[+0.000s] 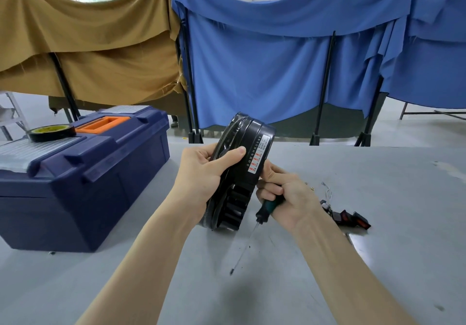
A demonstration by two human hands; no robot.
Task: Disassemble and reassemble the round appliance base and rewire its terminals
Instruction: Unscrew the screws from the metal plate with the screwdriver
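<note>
**Standing on edge, faces hidden**

The round appliance base (242, 171) stands on its rim in the middle of the tabletop (378, 261), flat faces turned away. The left hand (201, 173) wraps it, fingers hidden behind, thumb pressed on the wall. The right hand (290, 198) curls its fingers round a screwdriver (262, 213) beside it.

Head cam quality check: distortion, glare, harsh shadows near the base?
Head view: fisheye bowing, backdrop poles lean outward toward the edges; light soft and even, only a faint shadow on the table below the screwdriver; mild sheen on the rim of the round base; centre sharp, label print too small to read.
</note>
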